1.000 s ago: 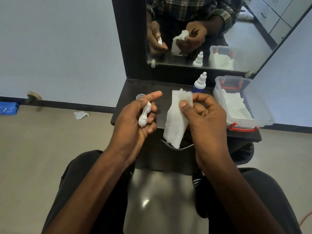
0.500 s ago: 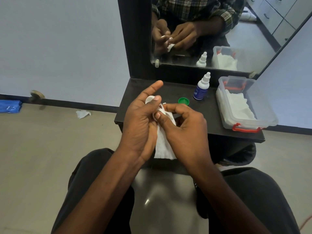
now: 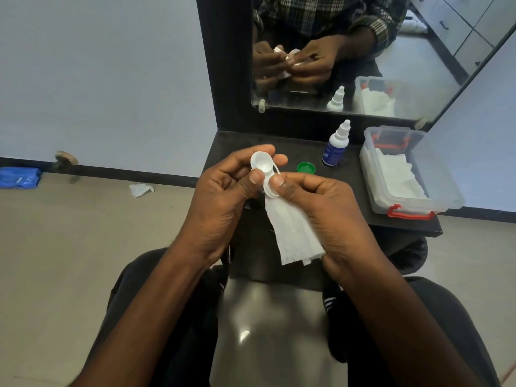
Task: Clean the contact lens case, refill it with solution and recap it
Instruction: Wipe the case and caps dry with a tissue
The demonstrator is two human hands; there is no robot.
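My left hand [image 3: 223,196] grips the white contact lens case [image 3: 261,165] between thumb and fingers, its open wells facing up. My right hand [image 3: 321,208] pinches a white tissue [image 3: 293,233] against the nearer well with thumb and fingertip; the rest of the tissue hangs down below both hands. A green cap [image 3: 306,167] lies on the black shelf [image 3: 354,174] just beyond my hands. The solution bottle [image 3: 335,146], white with a blue label, stands upright behind the cap.
A clear plastic box [image 3: 410,174] with red latches, holding white tissues, sits at the shelf's right end. A mirror [image 3: 363,51] rises behind the shelf. A crumpled tissue [image 3: 141,189] and a blue object [image 3: 18,177] lie on the floor at left.
My two hands came together from apart. The tissue, held up flat a second ago, is now pressed on the case, which has turned so its wells face up.
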